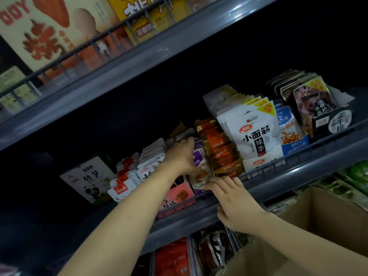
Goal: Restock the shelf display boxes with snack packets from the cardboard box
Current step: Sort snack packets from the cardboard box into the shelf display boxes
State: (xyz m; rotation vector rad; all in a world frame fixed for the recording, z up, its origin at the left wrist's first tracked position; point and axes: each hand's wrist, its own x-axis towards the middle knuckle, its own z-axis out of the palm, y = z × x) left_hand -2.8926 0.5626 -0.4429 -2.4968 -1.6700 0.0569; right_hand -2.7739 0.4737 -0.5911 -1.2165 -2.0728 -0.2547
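- The purple-and-white snack packets [199, 163] stand in a tight upright row on the middle shelf [298, 176], just left of the orange packets [219, 148].
- The left hand [182, 154] curls over the row's top, gripping the packets.
- The right hand [233, 198] touches the front packet's lower edge with straight fingers.
- The brown cardboard box [318, 226] sits open at lower right.

Shop: shelves [199, 56] of snack packets [256, 134]

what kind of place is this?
Most likely a shop's snack aisle. Tiered grey shelves with wire rails hold display boxes packed with branded snack packets, and an open cardboard box sits below while both hands work at the purple packets.
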